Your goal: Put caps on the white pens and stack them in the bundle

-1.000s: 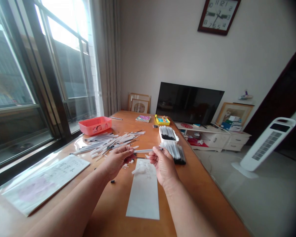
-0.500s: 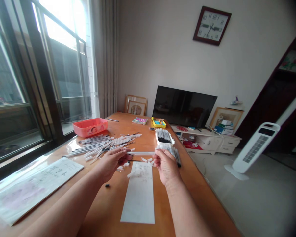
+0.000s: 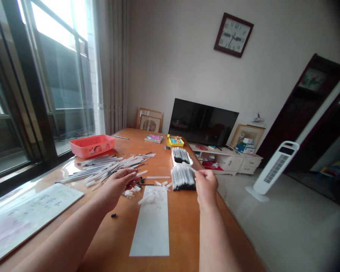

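Observation:
My right hand (image 3: 206,186) is closed in a pinch on a translucent white plastic tube (image 3: 190,168), whose free end points up and left over a bundle of clear pens with black ends (image 3: 183,176). My left hand (image 3: 119,186) hovers beside a loose heap of clear tubes and thin refills (image 3: 117,166). Its thumb and fingers are pressed together; what they hold, if anything, is hidden. Between the hands a clear tube (image 3: 158,177) and small white plastic pieces (image 3: 134,190) lie by the top of a long white paper strip (image 3: 150,230).
Behind the bundle stands a white box (image 3: 187,163) of more pens. A red plastic basket (image 3: 92,146) sits at the left. Also on the table are a yellow box (image 3: 175,141), a booklet (image 3: 153,138), a notebook (image 3: 31,215) and a black cap (image 3: 113,215).
The hands have moved apart; a clear tube spanned both before. My right hand has shifted right with the white tube, uncovering the pen bundle. The view has turned slightly right.

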Demonstrator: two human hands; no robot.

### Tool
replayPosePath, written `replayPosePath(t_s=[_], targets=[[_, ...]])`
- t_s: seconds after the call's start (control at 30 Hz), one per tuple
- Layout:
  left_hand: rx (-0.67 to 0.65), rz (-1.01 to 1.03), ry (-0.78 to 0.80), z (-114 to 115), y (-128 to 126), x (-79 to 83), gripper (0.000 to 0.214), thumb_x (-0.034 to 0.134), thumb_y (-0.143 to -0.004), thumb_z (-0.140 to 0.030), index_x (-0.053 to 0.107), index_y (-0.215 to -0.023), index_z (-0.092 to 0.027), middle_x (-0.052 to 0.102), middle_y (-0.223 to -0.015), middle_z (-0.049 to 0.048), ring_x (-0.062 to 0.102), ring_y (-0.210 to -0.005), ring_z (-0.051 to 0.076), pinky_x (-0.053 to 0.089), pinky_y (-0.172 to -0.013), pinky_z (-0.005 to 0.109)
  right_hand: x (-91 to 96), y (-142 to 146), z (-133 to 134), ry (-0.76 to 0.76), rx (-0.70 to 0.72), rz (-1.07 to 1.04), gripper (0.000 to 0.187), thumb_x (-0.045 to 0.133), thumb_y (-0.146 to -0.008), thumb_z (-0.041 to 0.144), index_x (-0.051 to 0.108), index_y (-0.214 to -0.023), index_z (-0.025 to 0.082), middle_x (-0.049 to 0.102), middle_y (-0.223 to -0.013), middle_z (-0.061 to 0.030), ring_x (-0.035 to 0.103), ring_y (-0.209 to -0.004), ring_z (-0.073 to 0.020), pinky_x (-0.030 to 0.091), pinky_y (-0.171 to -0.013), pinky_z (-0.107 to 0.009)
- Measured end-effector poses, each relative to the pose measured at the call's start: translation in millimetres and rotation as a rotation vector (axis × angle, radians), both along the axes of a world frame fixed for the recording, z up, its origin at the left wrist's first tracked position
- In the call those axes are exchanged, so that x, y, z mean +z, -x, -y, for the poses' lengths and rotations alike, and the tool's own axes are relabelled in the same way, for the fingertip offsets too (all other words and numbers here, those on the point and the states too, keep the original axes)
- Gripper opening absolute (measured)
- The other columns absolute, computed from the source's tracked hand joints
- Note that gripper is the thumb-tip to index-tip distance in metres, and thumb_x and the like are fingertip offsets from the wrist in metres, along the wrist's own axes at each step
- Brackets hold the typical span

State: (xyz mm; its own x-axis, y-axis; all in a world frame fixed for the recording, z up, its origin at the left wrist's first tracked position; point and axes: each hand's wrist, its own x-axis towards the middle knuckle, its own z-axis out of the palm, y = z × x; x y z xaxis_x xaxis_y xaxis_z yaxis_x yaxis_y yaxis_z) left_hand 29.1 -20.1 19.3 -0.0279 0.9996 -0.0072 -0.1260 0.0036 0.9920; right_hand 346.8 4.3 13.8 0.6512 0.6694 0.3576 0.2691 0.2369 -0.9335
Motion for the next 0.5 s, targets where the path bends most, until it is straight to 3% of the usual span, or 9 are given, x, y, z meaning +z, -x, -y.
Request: replayPosePath(t_s=[0.17,0.33,0.5], targets=[[0.022,-0.035,0.002,1,-1,4.0,0.058,0.081,-0.073,-0.051,0.07,-0.115,-0.013,0.077,-0.096,0.0137,0.065,-0.074,0.019,0.046,-0.07,0.033,-7.9,-5,-6,0.132,-0.144,0.256,0.011,0.065,-0.072,0.033,0.064,-0.077,0.023,0.072,-0.075,-0.0053,0.063,-0.071,-0.0251,0.042,-0.066,-0.032],[0.022,-0.061,0.001,2,-2,7.2,0.056,0.082,-0.071,-0.052,0.071,-0.111,-0.014,0.078,-0.093,0.0119,0.064,-0.073,0.018,0.045,-0.071,0.031,-6.5,3,-2,0.255,-0.152,0.413,0.008,0.062,-0.077,0.032,0.062,-0.079,0.024,0.072,-0.079,-0.007,0.064,-0.075,-0.0261,0.039,-0.066,-0.032],[0.01,-0.09,0.002,4,-4,11.7,0.053,0.08,-0.071,-0.054,0.072,-0.106,-0.015,0.078,-0.092,0.0102,0.063,-0.073,0.018,0.045,-0.069,0.03,-1.3,12,3,0.487,-0.142,0.528,0.008,0.059,-0.082,0.033,0.061,-0.081,0.025,0.072,-0.084,-0.0054,0.063,-0.076,-0.0241,0.035,-0.061,-0.03]])
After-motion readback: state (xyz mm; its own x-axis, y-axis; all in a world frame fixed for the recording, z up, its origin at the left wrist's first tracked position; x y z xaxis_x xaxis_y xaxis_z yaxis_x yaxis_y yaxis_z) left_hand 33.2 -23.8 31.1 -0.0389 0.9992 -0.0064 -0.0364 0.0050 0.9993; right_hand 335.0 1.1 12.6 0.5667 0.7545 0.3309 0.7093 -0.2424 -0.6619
